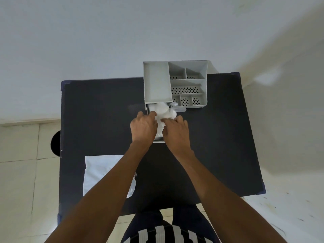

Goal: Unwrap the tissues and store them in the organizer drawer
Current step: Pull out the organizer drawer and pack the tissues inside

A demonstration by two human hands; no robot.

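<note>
Both hands are over the pulled-out drawer (pixel 158 141) of the grey organizer (pixel 175 84), which sits at the far edge of the dark table (pixel 98 109). The tissues (pixel 164 111) are a crumpled white bunch lying in the drawer, right in front of the organizer body, w/ some bits poking up toward the small perforated compartments. Left hand (pixel 143 128) is curled over the left side of the bunch, fingers bent and pressing on it; right hand (pixel 176 132) is on the right side, fingertips pinched into the tissue (can't tell how much each hand actually grips vs. just pushes, since the palms hide it). Near the front-left of the table lies a flat white wrapper (pixel 103 172), partly under the left forearm, well apart from the drawer. Organizer's big tray and other compartments look bare.
</note>
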